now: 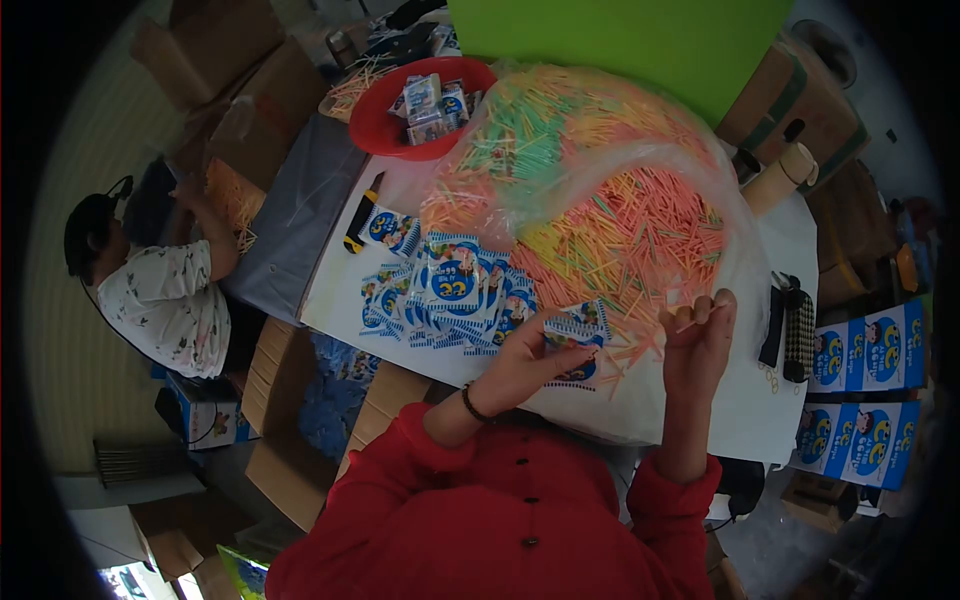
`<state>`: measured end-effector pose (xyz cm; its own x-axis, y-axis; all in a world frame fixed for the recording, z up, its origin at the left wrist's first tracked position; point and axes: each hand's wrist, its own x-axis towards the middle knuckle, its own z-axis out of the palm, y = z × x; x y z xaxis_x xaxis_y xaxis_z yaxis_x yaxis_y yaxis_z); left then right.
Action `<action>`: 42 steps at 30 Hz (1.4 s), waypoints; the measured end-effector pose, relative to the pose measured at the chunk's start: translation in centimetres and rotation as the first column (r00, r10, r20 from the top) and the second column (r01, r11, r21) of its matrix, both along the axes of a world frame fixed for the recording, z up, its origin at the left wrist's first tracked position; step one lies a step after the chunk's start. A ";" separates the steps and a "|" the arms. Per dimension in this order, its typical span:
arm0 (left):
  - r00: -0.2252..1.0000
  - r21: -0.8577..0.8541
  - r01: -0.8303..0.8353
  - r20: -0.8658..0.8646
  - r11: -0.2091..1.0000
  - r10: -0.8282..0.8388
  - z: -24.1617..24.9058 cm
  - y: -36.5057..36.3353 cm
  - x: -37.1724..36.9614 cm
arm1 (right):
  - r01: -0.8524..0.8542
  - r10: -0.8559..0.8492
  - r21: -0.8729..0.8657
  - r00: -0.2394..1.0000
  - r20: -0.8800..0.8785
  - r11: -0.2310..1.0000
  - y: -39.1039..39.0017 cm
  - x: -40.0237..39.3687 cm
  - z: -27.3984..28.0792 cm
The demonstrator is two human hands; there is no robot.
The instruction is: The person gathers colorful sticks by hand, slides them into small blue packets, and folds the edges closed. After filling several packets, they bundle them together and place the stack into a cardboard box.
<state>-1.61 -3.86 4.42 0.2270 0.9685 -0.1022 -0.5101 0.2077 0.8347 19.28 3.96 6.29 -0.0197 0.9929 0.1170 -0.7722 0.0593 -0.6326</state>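
My left hand (530, 362) is closed around a small blue-and-white printed packet (578, 322), close to the table's front edge. My right hand (697, 335) is raised to the right of it, its fingers pinched together. A bit of a thin pale pink stick (684, 325) seems to show between those fingers, partly hidden. Just beyond both hands lies a large heap of thin pink, yellow, orange and green sticks (640, 225) in a clear plastic bag (590, 160). Left of my left hand, several flat packets (450, 285) of the same print overlap in a pile.
A red bowl (375, 125) of packets stands at the table's back left, with a yellow-and-black cutter (362, 212) nearer. Below is an open carton (275, 425). Another person (165, 280) works at left. Printed boxes (865, 345), a dark case (797, 335) and a beige cylinder (782, 178) are at right.
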 end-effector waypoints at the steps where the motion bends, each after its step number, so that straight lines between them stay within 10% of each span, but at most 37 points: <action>1: 0.986 0.018 -0.129 -0.102 0.992 0.130 1.4 -0.1 -1.5 | -0.046 0.046 -0.001 0.998 0.036 0.999 0.2 1.4 0.3; 4: 0.790 0.232 -0.379 -0.424 0.896 0.443 3.9 1.1 -6.3 | 0.041 -0.016 -0.108 0.975 0.221 0.993 0.5 4.0 -0.5; 8: 0.278 0.282 -0.171 -0.905 0.944 0.321 2.6 3.7 -13.8 | 0.161 -0.042 -0.191 0.858 0.511 0.968 1.3 6.6 -2.2; 11: -0.007 0.504 0.002 -0.864 0.864 0.504 1.2 4.4 -14.0 | 0.229 -0.082 -0.047 0.522 0.849 0.972 4.9 8.8 -6.2; 13: -0.007 0.521 -0.029 -0.854 0.853 0.521 0.7 4.5 -13.7 | -0.001 -0.522 0.528 -0.147 0.840 0.849 7.7 9.5 -6.7; 16: -0.023 0.527 -0.075 -0.850 0.846 0.527 2.1 4.1 -12.6 | -0.136 -0.529 0.515 -0.321 0.785 0.846 11.4 9.9 -5.9; 18: -0.302 0.670 0.013 -0.705 0.743 0.641 2.9 3.9 -11.6 | -0.206 -0.552 0.515 -0.396 0.733 0.832 14.0 10.0 -6.1; 25: -0.088 0.583 0.266 -0.779 0.768 0.621 2.3 2.3 -1.8 | -0.431 -0.579 0.388 -0.574 0.579 0.815 18.8 10.6 -8.6; 29: -0.082 0.462 0.324 -0.856 0.826 0.511 -3.0 4.5 1.3 | -0.444 -0.580 0.373 -0.599 0.552 0.815 18.9 11.2 -7.9; 35: -0.061 0.415 0.342 -0.886 0.843 0.461 -5.0 6.4 1.1 | -0.264 -0.693 0.641 -0.259 0.673 0.721 15.2 9.6 -7.0; 37: -0.046 0.371 0.335 -0.912 0.866 0.408 -5.1 6.7 1.1 | 0.056 -0.174 0.174 0.587 0.791 0.983 12.3 7.5 -8.0; 42: -0.008 0.498 0.357 -0.845 0.791 0.535 -6.2 6.5 1.5 | 0.117 -0.181 0.138 0.598 0.781 0.983 6.8 4.2 -11.8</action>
